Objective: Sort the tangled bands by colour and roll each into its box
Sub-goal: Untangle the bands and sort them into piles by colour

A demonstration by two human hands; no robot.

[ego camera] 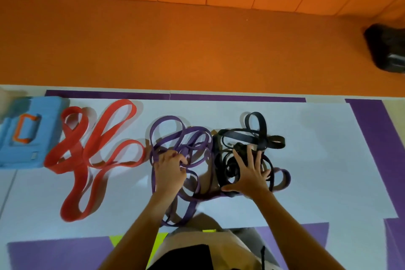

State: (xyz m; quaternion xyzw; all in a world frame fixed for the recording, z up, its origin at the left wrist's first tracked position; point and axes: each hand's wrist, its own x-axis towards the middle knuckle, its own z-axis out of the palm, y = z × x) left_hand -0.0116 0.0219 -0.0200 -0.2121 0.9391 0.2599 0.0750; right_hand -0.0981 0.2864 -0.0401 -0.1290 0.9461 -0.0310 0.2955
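Note:
Red bands (92,151) lie spread in loops on the white sheet (317,160), left of centre. Purple bands (188,138) form a loose tangle in the middle. My left hand (169,171) grips strands of that purple tangle with curled fingers. Black bands (252,136) are heaped to the right, with a purple loop (282,178) poking out beyond them. My right hand (248,173) lies on the black heap with fingers spread and straight, pressing it down.
A blue box (26,133) with an orange handle sits at the left edge of the sheet, touching the red bands. A dark object (388,48) lies on the orange floor at far right. Purple mats border the sheet.

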